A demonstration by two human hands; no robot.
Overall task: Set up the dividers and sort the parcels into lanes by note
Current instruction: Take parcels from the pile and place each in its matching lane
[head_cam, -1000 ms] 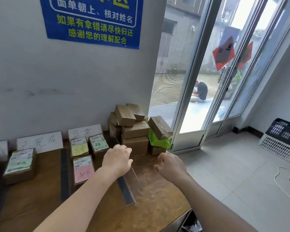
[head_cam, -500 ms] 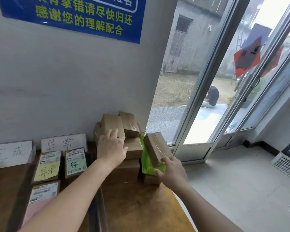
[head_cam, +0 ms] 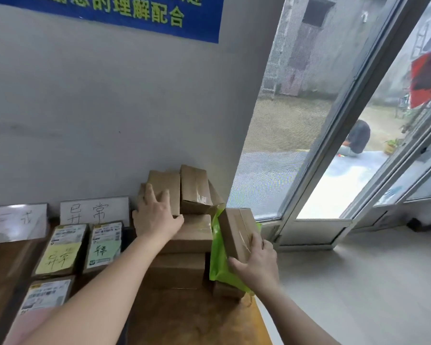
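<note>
A pile of brown cardboard parcels [head_cam: 184,245] stands at the table's far right corner against the wall. My left hand [head_cam: 157,215] lies flat on a box at the top of the pile [head_cam: 167,183], fingers spread over it. My right hand [head_cam: 256,262] grips a tilted brown box [head_cam: 234,232] that leans on a green plastic mailer [head_cam: 219,265] at the pile's right side. Left of the pile lie sorted parcels with notes: a yellow note [head_cam: 59,257], a green note [head_cam: 103,250] and a pink note [head_cam: 30,319]. White lane signs [head_cam: 95,211] lean on the wall.
The wooden table [head_cam: 197,319] ends just right of the pile, with tiled floor [head_cam: 358,282] beyond. A glass door and window frame [head_cam: 334,145] stand to the right. A person crouches outside [head_cam: 356,140]. A blue poster [head_cam: 135,11] hangs on the wall.
Both hands went from the table's middle up to the pile. The left settled on the top box and the right took hold of the tilted box by the green mailer. The camera moved closer.
</note>
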